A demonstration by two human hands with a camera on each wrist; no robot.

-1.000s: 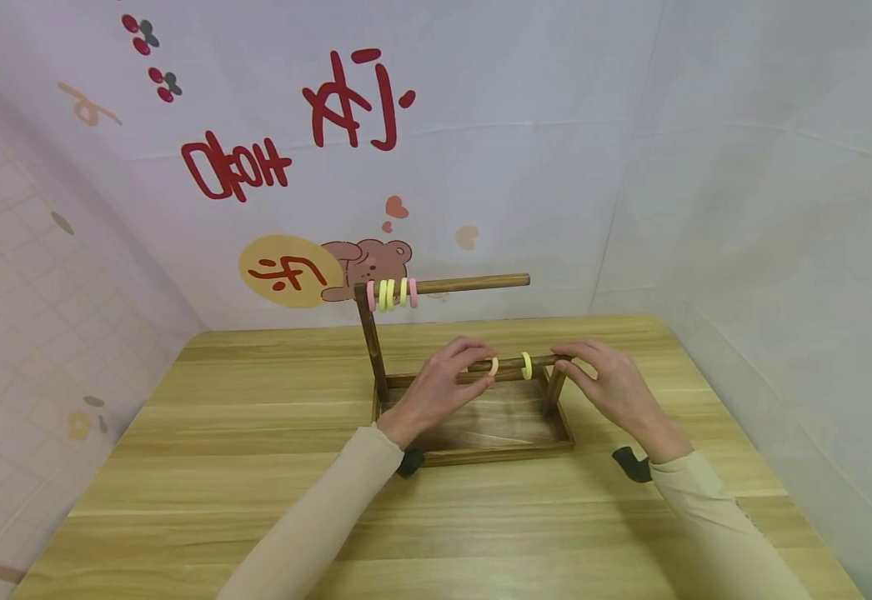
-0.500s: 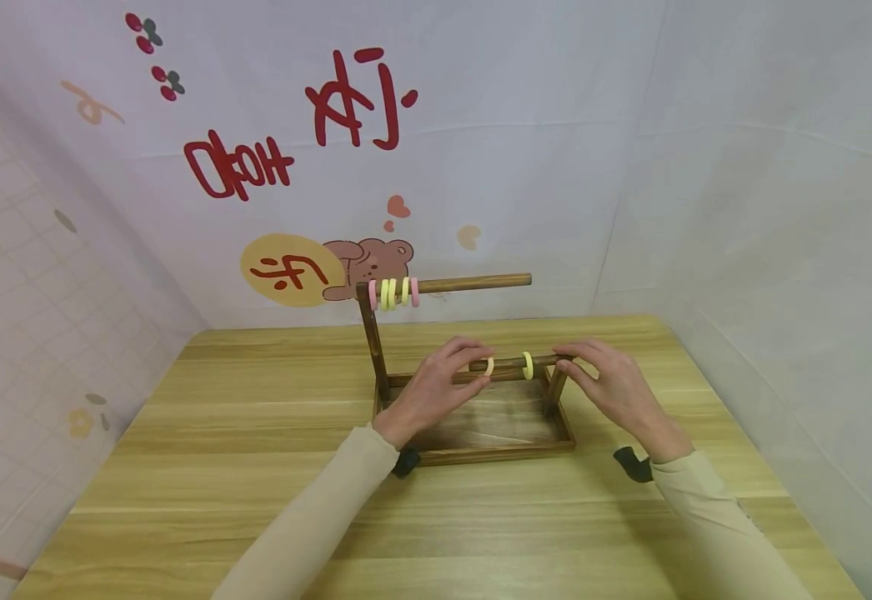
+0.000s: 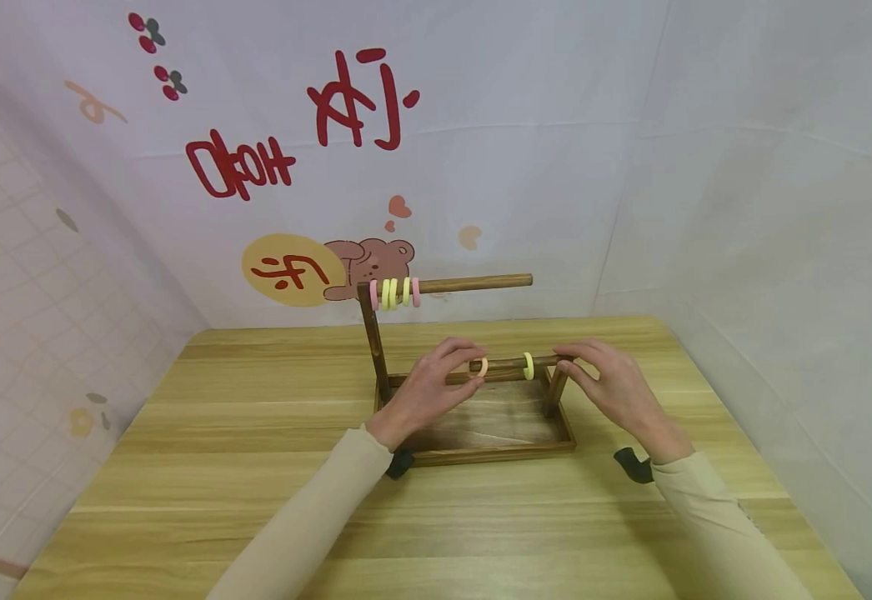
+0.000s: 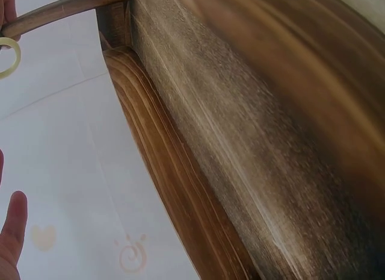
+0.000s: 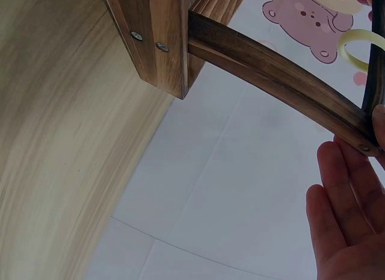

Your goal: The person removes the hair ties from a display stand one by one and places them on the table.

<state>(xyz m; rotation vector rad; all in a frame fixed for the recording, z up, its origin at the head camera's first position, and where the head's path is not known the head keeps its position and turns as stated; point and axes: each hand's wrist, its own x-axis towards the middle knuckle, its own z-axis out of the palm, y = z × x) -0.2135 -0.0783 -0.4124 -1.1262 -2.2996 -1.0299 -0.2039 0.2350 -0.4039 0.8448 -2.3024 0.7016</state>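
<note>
My left hand (image 3: 432,383) pinches a pale orange ring (image 3: 484,367) between thumb and fingers, near the left, free end of the lower wooden rod (image 3: 507,363). A yellow ring (image 3: 529,367) hangs farther right on that rod. My right hand (image 3: 612,387) grips the joint where the rod meets its short post (image 3: 555,392); the right wrist view shows its fingers (image 5: 334,171) against the top of the post (image 5: 283,75). In the left wrist view only some left fingertips (image 4: 18,211) show, and the pinched ring is out of sight.
Several pink and yellow rings (image 3: 416,292) hang near the left end of the upper rod (image 3: 473,284), held by a tall post (image 3: 373,342). Both posts rise from a shallow wooden tray (image 3: 496,456) on the table (image 3: 256,500). A printed curtain (image 3: 526,167) stands behind.
My left hand has drawn the pale orange ring leftward along the lower rod, close to its free end. The right hand stays at the joint; the yellow ring keeps its place.
</note>
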